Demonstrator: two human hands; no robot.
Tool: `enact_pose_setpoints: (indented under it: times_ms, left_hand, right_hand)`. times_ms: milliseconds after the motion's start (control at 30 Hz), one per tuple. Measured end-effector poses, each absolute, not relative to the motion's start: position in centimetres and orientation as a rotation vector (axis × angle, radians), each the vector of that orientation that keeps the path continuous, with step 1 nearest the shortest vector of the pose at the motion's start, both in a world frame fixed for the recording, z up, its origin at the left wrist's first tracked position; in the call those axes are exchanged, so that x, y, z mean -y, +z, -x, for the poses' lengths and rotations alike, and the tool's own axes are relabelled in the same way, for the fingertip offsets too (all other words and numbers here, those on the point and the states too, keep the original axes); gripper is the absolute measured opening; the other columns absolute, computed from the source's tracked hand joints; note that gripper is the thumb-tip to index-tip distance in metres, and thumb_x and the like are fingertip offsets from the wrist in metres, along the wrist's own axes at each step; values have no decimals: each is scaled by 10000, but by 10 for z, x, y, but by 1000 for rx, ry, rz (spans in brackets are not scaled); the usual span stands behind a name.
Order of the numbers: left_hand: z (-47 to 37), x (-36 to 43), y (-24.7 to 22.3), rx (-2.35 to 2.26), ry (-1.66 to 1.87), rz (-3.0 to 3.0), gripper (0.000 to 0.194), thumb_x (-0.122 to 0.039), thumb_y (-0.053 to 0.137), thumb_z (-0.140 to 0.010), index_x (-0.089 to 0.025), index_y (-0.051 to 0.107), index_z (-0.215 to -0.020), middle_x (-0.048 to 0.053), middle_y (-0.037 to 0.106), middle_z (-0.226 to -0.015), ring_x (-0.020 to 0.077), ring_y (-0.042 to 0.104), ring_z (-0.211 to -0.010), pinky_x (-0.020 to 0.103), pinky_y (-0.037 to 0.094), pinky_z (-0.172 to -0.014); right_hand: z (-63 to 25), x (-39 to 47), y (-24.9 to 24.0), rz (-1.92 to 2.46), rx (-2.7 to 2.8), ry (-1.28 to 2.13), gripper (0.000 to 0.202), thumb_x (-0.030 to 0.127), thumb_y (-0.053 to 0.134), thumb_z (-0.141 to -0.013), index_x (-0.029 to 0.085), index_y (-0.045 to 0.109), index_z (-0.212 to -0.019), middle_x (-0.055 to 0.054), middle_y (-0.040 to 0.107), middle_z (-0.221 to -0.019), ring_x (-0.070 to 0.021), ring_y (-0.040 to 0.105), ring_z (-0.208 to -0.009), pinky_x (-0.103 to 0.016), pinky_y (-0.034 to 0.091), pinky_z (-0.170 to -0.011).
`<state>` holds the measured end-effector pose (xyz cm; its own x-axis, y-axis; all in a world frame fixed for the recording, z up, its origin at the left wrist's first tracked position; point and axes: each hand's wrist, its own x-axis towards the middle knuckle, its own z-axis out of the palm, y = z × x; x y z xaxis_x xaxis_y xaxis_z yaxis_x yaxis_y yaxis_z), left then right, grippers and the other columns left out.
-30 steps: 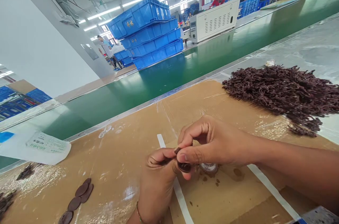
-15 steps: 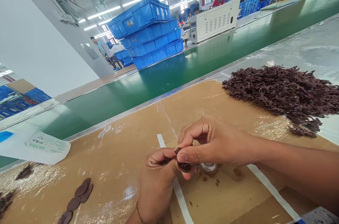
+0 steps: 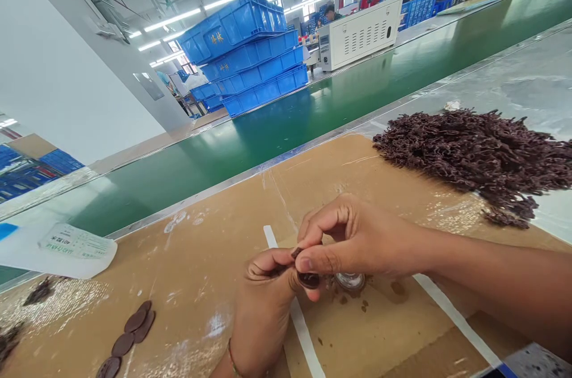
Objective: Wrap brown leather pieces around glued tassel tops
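Note:
In the lower middle of the head view my left hand (image 3: 263, 306) is closed on a dark brown disc (image 3: 308, 280), gripped between thumb and fingers. My right hand (image 3: 353, 250) meets it from the right, its thumb and forefinger pinching a small dark brown piece (image 3: 296, 253) at the disc's upper edge. Fingers cover much of both, so I cannot tell whether the two are joined. Just behind my right hand, a small clear round dish (image 3: 350, 281) rests on the brown board, partly hidden. Several loose brown discs (image 3: 123, 344) lie at lower left.
A large pile of dark brown branching pieces (image 3: 473, 154) lies at right. A white bottle (image 3: 75, 253) lies at left near small dark scraps (image 3: 40, 290). Beyond the board runs a green belt (image 3: 277, 127), with stacked blue crates (image 3: 241, 32) and a white machine (image 3: 360, 35) behind it.
Both hands keep the same grip at nearly the same spot. The whole view has shifted very slightly.

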<state>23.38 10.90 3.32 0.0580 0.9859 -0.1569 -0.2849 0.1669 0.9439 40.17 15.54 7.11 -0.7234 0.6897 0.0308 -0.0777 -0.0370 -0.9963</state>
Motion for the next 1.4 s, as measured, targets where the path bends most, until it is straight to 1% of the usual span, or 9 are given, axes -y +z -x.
enact_pose_setpoints:
  times_ms: [133,267,400,567,700,933,1033,1167,1400]
  left_hand:
    - [-232,-109,34,-1030,1177,-932,211,-238,885,-599,-154,693,-585,-10,650,-532,72,585,-537,131,481,-568]
    - [-230,-110,32,-1043,1189,-933,217,-230,896,-576,-152,694,-591,-5,649,-539,79,588,-547,140,487,-579]
    - [-230,-110,32,-1049,1187,-937,218,-257,887,-593,-152,697,-598,-5,639,-531,83,586,-539,150,488,-576]
    - [-232,-108,34,-1094,1197,-916,265,-280,905,-553,-144,679,-585,-6,620,-521,90,560,-517,187,502,-572]
    - [-232,-107,34,-1099,1177,-941,248,-283,890,-588,-146,684,-587,-5,619,-528,85,556,-536,178,497,-584]
    - [-232,-109,35,-1075,1184,-917,229,-264,894,-584,-153,693,-590,-11,639,-541,76,564,-524,161,490,-569]
    - [-232,-109,34,-1049,1174,-925,215,-246,879,-612,-155,685,-592,-13,649,-549,81,580,-533,159,491,-569]
    - [-230,-109,32,-1029,1156,-951,197,-261,852,-659,-158,688,-620,-19,656,-575,83,596,-551,159,495,-582]
    - [-232,-110,33,-1067,1183,-923,234,-286,889,-592,-157,695,-605,-14,644,-566,89,578,-530,178,500,-565]
  right_hand:
    - [-401,-156,71,664,1707,1802,305,408,781,-744,116,713,-694,-56,708,-693,-119,591,-642,-215,450,-574]
    - [-402,-156,71,652,1726,1799,297,401,769,-761,113,717,-708,-56,707,-700,-113,582,-641,-210,442,-569]
    - [-401,-155,71,676,1694,1810,308,418,785,-736,120,718,-695,-51,701,-691,-115,590,-652,-205,462,-578]
    - [-401,-156,71,658,1682,1831,309,427,793,-722,128,724,-696,-41,697,-680,-109,585,-640,-203,465,-584]
    - [-401,-155,70,661,1677,1831,299,413,793,-729,125,720,-696,-45,699,-687,-115,599,-663,-210,466,-600]
    - [-401,-155,71,654,1637,1869,299,399,803,-718,115,712,-699,-44,695,-679,-116,614,-652,-212,476,-602]
    - [-401,-156,71,674,1670,1839,303,402,795,-728,109,717,-709,-54,701,-694,-116,605,-654,-211,463,-590]
    - [-401,-156,71,675,1692,1824,293,395,783,-746,110,720,-720,-54,707,-686,-116,599,-653,-212,453,-594]
    - [-401,-155,70,684,1678,1846,300,411,792,-731,119,724,-714,-45,702,-677,-114,595,-648,-211,453,-598]
